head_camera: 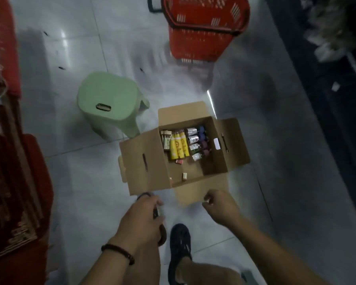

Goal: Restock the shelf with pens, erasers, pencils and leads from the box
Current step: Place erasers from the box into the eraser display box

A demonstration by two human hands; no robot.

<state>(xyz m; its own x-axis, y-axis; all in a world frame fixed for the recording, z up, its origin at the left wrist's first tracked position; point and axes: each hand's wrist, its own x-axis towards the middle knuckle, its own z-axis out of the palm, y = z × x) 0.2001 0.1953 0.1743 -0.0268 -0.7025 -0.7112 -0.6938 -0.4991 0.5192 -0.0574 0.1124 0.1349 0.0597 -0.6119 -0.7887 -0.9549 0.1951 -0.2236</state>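
Cardboard box (pixel 144 167), flaps open: glossy yellow tubes (pixel 179 148), silvery packs (pixel 193 138).
Right hand (pixel 220 204) loosely curled, empty; left hand (pixel 144 210) blurred, cannot tell its grasp.

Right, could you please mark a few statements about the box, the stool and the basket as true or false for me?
1. The cardboard box is open, flaps folded out. True.
2. The green stool stands right of the box. False: it stands to its left.
3. Yellow packs lie inside the box. True.
4. The red basket sits in the box. False: it stands on the floor beyond it.
5. Both hands are in the box. False: the left hand and right hand are outside it, at its near side.
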